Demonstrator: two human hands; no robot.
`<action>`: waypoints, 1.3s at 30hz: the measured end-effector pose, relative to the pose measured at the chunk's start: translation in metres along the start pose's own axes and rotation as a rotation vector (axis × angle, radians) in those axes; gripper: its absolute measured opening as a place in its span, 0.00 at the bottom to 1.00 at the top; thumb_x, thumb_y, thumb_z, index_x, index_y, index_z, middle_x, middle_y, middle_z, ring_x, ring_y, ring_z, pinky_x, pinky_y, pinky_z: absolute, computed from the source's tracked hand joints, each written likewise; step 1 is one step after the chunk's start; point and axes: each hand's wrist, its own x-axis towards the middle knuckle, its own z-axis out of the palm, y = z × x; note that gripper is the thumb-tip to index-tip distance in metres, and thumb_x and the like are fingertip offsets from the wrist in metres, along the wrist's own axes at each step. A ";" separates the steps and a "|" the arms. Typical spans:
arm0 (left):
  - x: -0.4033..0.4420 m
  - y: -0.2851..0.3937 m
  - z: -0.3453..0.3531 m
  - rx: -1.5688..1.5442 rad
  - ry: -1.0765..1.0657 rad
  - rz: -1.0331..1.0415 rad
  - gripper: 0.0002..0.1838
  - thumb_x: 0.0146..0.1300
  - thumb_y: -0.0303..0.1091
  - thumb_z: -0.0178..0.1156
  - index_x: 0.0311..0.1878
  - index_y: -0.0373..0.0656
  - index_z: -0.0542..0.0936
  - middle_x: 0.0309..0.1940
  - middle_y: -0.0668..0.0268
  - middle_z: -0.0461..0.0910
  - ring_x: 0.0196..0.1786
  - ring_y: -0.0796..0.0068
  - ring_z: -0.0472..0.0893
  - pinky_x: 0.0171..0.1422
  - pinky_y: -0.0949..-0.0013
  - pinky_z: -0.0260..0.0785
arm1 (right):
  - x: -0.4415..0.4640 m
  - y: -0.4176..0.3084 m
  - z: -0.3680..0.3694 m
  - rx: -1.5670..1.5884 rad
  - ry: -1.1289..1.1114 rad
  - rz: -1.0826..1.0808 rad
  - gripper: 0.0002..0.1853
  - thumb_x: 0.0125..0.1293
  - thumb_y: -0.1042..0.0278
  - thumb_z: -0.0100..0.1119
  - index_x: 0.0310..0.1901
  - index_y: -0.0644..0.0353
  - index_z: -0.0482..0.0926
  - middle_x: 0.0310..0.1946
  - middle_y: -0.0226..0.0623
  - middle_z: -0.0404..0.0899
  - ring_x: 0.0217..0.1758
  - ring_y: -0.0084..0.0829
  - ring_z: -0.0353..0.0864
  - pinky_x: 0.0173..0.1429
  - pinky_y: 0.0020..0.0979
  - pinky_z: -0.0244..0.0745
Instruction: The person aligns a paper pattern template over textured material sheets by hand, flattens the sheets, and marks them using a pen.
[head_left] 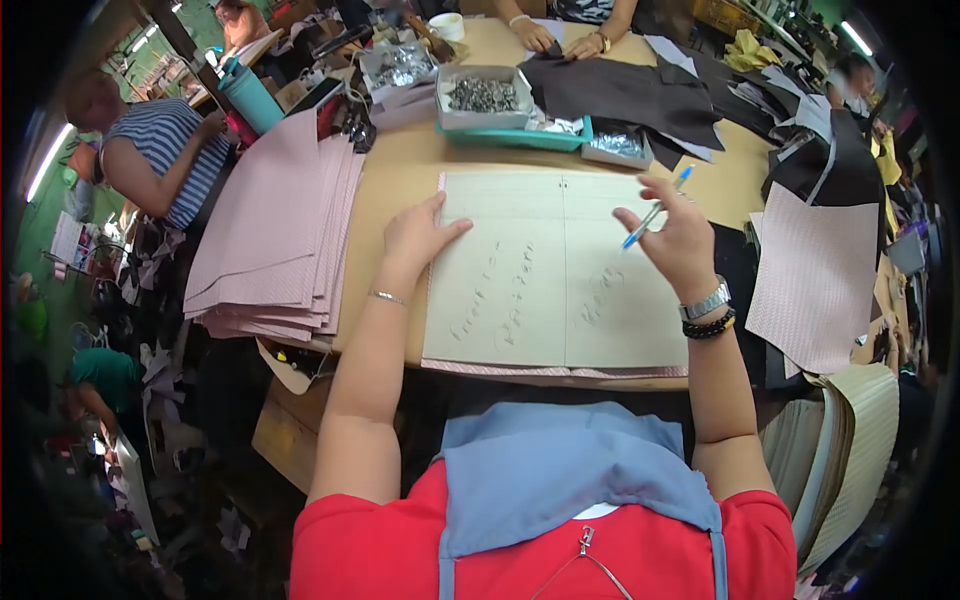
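Observation:
A pale card pattern (500,290) with handwriting lies on pink patterned sheets at the table's near edge. My left hand (425,235) rests on the card's left edge, thumb apart from the fingers, holding nothing. Above the card's upper right part, my right hand (675,235) holds a blue-and-white pen (655,212) between its fingers, the pen slanting, its lower end over the card. A vertical line with a small mark at the top divides the card.
Pink sheets (265,220) are stacked at left, another pink piece (815,280) at right. Beyond the card stand a box of metal parts (484,97) on a teal tray (520,139) and dark fabric (630,95). A co-worker's hands (560,42) are across the table; a person in stripes (170,150) is at left.

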 end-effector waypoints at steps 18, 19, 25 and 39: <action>-0.002 -0.008 0.011 -0.110 0.070 0.035 0.41 0.48 0.60 0.69 0.61 0.41 0.77 0.47 0.49 0.82 0.50 0.54 0.83 0.54 0.59 0.73 | 0.018 0.069 0.064 -0.191 -0.060 0.231 0.22 0.59 0.49 0.64 0.48 0.55 0.75 0.35 0.44 0.81 0.45 0.44 0.80 0.51 0.44 0.72; 0.001 -0.009 0.011 -0.091 0.081 0.043 0.42 0.48 0.61 0.69 0.61 0.41 0.77 0.46 0.49 0.83 0.49 0.54 0.83 0.54 0.59 0.73 | 0.009 0.080 0.064 -0.193 -0.121 0.235 0.22 0.59 0.50 0.64 0.48 0.56 0.75 0.36 0.44 0.81 0.45 0.44 0.80 0.51 0.44 0.72; -0.006 0.002 0.001 -0.078 0.038 -0.006 0.41 0.48 0.61 0.68 0.62 0.43 0.77 0.44 0.49 0.83 0.48 0.54 0.84 0.52 0.58 0.74 | -0.002 0.088 0.056 -0.013 -0.120 0.215 0.20 0.61 0.53 0.63 0.49 0.55 0.75 0.38 0.46 0.80 0.50 0.46 0.78 0.56 0.43 0.70; -0.003 -0.012 0.017 -0.088 0.151 0.071 0.42 0.48 0.64 0.66 0.62 0.45 0.77 0.43 0.51 0.84 0.46 0.53 0.84 0.51 0.56 0.75 | -0.016 0.113 0.061 -0.014 -0.243 0.083 0.28 0.62 0.54 0.62 0.58 0.63 0.72 0.59 0.47 0.75 0.63 0.46 0.71 0.68 0.41 0.61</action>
